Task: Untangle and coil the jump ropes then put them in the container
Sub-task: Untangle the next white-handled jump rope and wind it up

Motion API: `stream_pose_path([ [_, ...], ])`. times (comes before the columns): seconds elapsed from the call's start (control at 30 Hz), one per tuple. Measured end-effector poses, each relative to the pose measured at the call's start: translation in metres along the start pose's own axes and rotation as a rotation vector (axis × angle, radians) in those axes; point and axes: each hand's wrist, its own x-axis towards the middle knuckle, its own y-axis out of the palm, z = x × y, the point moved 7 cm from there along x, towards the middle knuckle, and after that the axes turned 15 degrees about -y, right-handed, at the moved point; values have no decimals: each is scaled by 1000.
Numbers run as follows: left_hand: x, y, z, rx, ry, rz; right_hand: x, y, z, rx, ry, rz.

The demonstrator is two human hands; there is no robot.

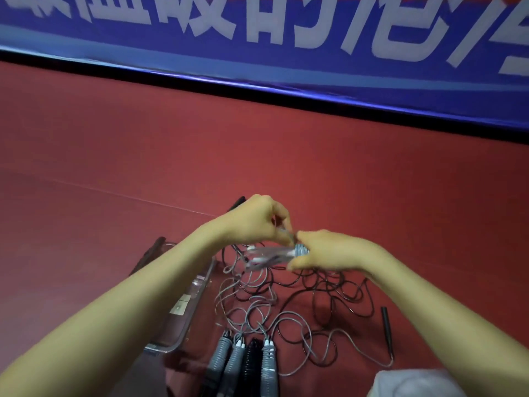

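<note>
A clear container [197, 299] at lower left is partly covered by the left forearm [137, 287]. At centre, a blurred grey jump rope [266, 257] is pinched by left grip [257, 222] and right grip [323, 250], above tangled ropes [286, 308] strewn on red floor [114, 144].

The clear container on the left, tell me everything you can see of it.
The clear container is a see-through plastic tub, rectangular with rounded corners and a thickened rim. It lies flat on the red floor, just left of the tangled ropes. A pale sticker shows through its plastic. The left forearm crosses above it and hides its middle. No lid and no rope show in the visible parts. Whether the ropes touch it, I cannot tell.
</note>
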Motion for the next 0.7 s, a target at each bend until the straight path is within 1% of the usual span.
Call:
stream_pose_path([
  [0.03,2,-1,0,-13,-19,-73,0,-10,-5,-139,44,-92],
  [0.07,2,0,0,-78,-44,-114,-2,-21,-9,-268,84,-185],
  [0.1,2,3,-1,-208,-88,-100,-4,-29,-12,-367,112,-265],
  [0.13,3,9,1,-380,-162,-32,-5,-36,-13,-433,125,-336],
  [0.2,2,27,5,-682,-343,197,-11,-48,-13,-506,121,-453],
  [0.23,1,33,6,-756,-397,287,-14,-53,-13,-530,112,-504],
  [0.27,-2,34,3,-806,-411,342,-18,-57,-13,-550,103,-548],
  [0.3,-2,32,2,-846,-398,352,-22,-61,-14,-556,99,-587],
  [0.33,-1,25,1,-875,-373,307,-24,-64,-15,-547,96,-620],
  [0.37,1,14,0,-862,-318,197,-26,-65,-16,-533,96,-640],
  [0.4,2,2,0,-781,-235,27,-25,-65,-17,-516,104,-647],
  [0.43,1,-12,-1,-598,-133,-204,-24,-65,-18,-489,117,-647],
  [0.47,-5,-22,-6,-339,-29,-447,-23,-65,-19,-455,129,-651],
  [0.5,-13,-23,-15,-120,79,-614,-23,-65,-19,-424,131,-668],
  [0.53,-20,-18,-24,-14,174,-698,-23,-67,-18,-399,127,-702],
  [0.57,-23,-13,-27,-40,214,-703,-24,-69,-17,-376,119,-744],
  [0.6,-23,-9,-27,-169,195,-646,-26,-72,-17,-350,110,-790],
  [0.63,-19,-6,-24,-324,135,-559,-28,-75,-17,-314,99,-833],
  [0.7,-11,4,-14,-654,-38,-315,-33,-79,-18,-198,58,-912],
])
